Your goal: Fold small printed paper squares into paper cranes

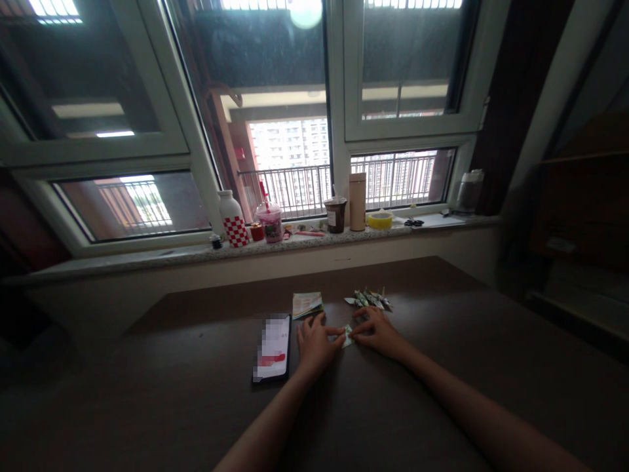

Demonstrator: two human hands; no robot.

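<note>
A small pale green-and-white folded paper (348, 335) lies on the dark brown table (393, 406) between my hands. My left hand (318, 341) has its thumb and index finger closed on the paper's left side. From the right, the fingertips of my right hand (376, 331) pinch the same paper. Just beyond my right hand sits a cluster of folded paper pieces (371, 299). A stack of printed paper sheets (307, 305) rests beyond my left hand. To the left of that hand lies a phone (273, 347) with its screen lit.
On the windowsill (304, 244) behind the table stand a red-and-white checkered bottle (233, 219), a pink cup (270, 223), a dark drink cup (336, 215), a tan cylinder (357, 202), yellow tape (380, 220), black scissors (413, 223) and a clear container (469, 192).
</note>
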